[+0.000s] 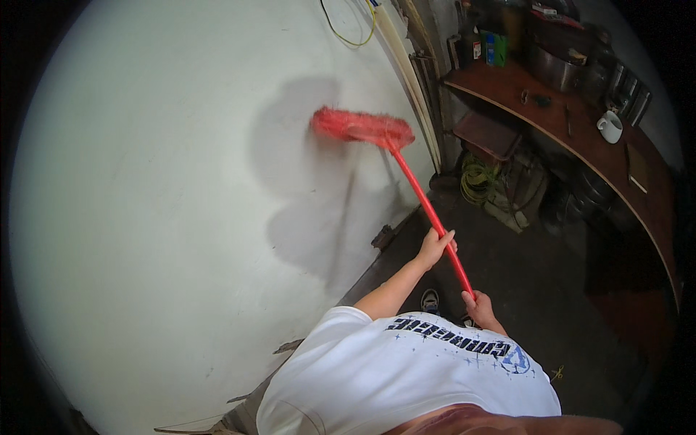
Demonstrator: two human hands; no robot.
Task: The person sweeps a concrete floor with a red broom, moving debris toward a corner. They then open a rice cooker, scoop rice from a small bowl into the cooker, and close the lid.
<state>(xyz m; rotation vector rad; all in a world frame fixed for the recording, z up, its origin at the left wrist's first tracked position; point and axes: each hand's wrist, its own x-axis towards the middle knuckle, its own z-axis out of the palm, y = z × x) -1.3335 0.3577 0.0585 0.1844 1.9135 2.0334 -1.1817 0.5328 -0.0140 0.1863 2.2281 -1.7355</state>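
Note:
A red fluffy mop head (361, 128) lies against or close before a pale wall (163, 190); whether it touches cannot be told. Its red pole (421, 193) slants down and right towards my body. Around the middle of the pole my left hand (435, 247) is closed, with the arm stretched along the wall side. My right hand (477, 305) grips the pole's lower end, close in front of my white T-shirt (408, 375). Shadows of the mop and of me fall on the wall.
At the right stands a curved-looking brown wooden workbench (587, 136) bearing a white mug (609, 127), a metal pot (554, 68) and small tools. Below it are coiled yellow-green cable (478, 179) and a sack. A yellow-green wire loop (353, 43) hangs at the top.

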